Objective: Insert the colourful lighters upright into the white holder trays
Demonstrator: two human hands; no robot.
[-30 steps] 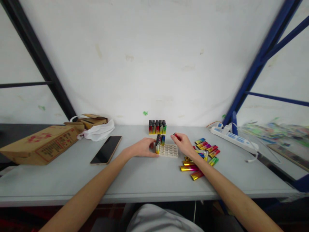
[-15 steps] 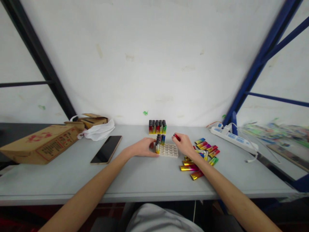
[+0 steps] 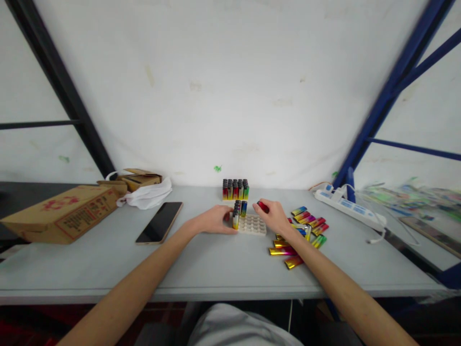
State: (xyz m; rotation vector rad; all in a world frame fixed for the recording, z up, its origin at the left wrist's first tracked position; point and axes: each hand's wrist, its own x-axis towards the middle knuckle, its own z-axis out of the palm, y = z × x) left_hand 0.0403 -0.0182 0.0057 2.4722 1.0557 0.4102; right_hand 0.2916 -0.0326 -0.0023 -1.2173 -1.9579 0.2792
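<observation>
Red lighter [image 3: 263, 207] is being pinched in the fingers of the right hand [image 3: 275, 217], just above the white slotted tray [image 3: 254, 226] on the table. The left hand [image 3: 215, 220] is resting against the tray's left side, beside the upright lighters [image 3: 237, 213] in it; whether it is gripping cannot be told.

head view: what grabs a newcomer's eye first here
Loose rainbow lighters lie right of centre, beside the right hand, which pinches a red lighter at the white tray. The left hand rests at the tray's left edge; a block of upright lighters stands by the wall.
</observation>
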